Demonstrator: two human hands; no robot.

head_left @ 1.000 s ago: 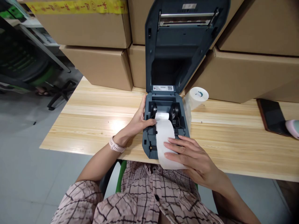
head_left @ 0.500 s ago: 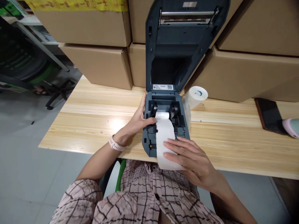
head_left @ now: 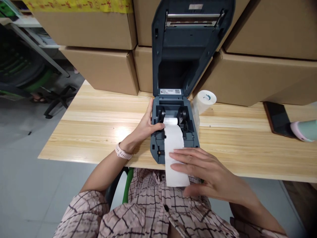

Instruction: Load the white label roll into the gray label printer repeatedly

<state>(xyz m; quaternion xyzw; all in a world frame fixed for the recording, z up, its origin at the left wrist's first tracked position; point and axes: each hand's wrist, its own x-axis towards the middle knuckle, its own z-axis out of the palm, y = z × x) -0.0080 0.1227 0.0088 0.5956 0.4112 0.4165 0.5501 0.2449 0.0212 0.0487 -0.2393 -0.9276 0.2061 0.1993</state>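
Note:
A dark grey label printer [head_left: 155,132] lies with its lid [head_left: 190,46] raised. Inside it, a small white paper roll [head_left: 170,121] sits between two black holders, and a white paper strip [head_left: 173,138] runs from it over the front edge. My left hand [head_left: 146,127] grips the printer's left side, fingers along the outer wall and thumb reaching in by the roll. Stretched over the strip's front part, my right hand [head_left: 200,168] rests its fingers on the paper, thumb apart. The strip's loose end hangs past the table edge.
A larger white roll [head_left: 206,99] stands right of the printer. Further right on the wooden table [head_left: 235,138] are a dark phone [head_left: 278,117] and a green-and-pink cup [head_left: 305,130]. Cardboard boxes [head_left: 99,69] are stacked behind. A chair base [head_left: 59,99] is on the floor at left.
My right hand's thumb has come away from the strip, and its fingers now lie flatter on it. The strip's end hangs straighter and lower. My left hand keeps its grip.

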